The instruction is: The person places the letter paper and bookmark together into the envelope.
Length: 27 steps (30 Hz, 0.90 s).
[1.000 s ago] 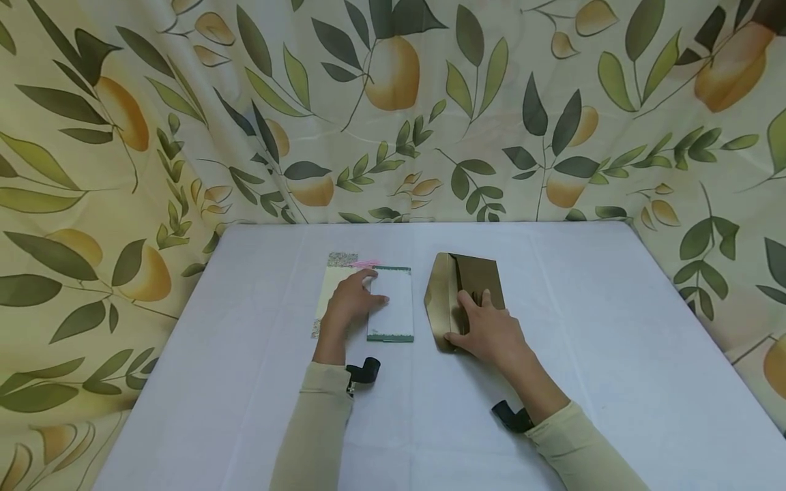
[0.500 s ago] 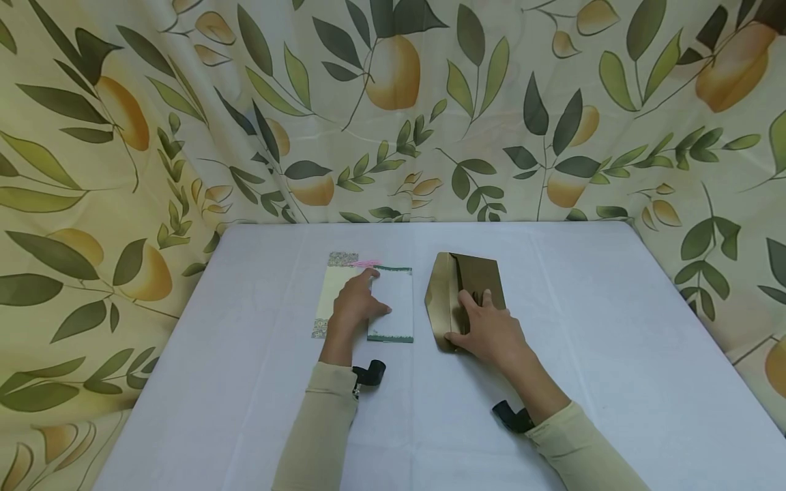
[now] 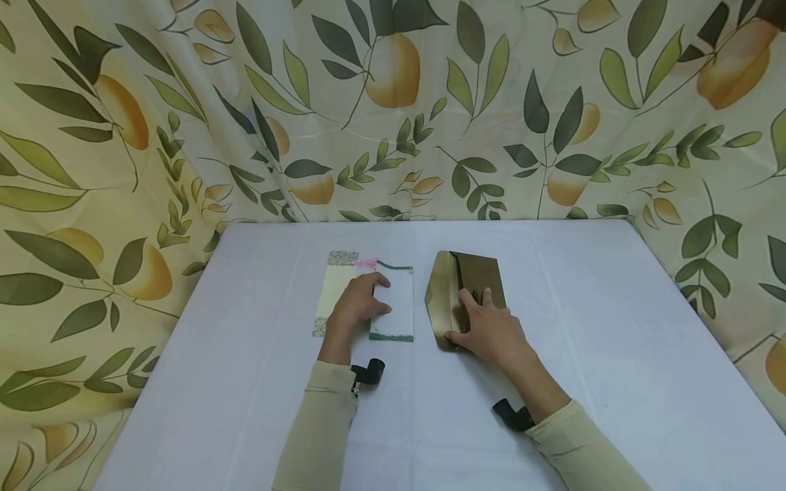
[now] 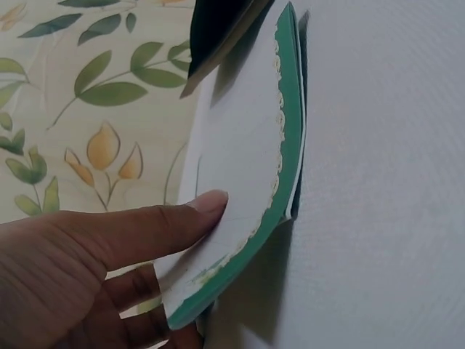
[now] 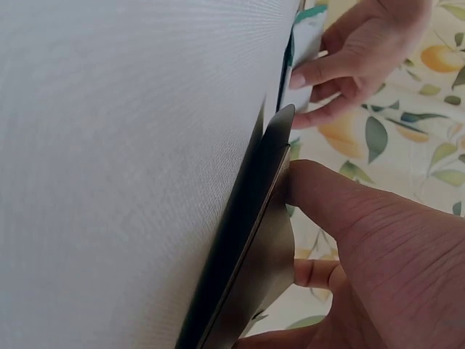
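The left hand's (image 3: pixel 358 300) grip pinches a bent white paper card (image 3: pixel 400 307), green-bordered with lacy trim, near the surface's (image 3: pixel 589 320) far edge. The right hand's (image 3: pixel 493 329) grip, thumb and fingers spread, rests on a metallic gold envelope (image 3: pixel 482 274), tapered flap (image 3: pixel 439 301) leftward.

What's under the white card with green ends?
Fingers of the left hand reach under its lifted edge, and a second layer shows beneath the green border. Whatever else is there, the card covers it.

No text, label, brand, number or sign readable in any view: not on white green-edged card (image 3: pixel 399 314), gold envelope (image 3: pixel 439 300) or leaf-print cloth (image 3: pixel 424 160).
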Available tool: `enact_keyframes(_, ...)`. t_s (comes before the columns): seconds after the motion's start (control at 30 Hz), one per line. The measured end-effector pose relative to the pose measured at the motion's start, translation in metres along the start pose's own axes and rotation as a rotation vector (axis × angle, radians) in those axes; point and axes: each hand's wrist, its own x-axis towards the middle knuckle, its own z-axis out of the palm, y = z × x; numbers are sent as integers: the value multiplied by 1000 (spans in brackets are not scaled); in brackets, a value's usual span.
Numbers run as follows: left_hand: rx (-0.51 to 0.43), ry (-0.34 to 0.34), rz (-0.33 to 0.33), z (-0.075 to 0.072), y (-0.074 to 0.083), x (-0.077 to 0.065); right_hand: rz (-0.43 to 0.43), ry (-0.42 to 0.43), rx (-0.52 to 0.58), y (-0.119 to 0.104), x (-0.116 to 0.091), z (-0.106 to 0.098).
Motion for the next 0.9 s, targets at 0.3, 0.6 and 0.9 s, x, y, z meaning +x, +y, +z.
enact_keyframes(0.3,-46,13,-10,-6,-4,0,2,-13,1,0,1,-1)
enact_keyframes(0.6,-56,-6,8,-6,-7,1,4,-10,-1,1,0,1)
enact_keyframes(0.9,-76,-33,41,-8,-6,2,3,-7,-4,0,-1,1)
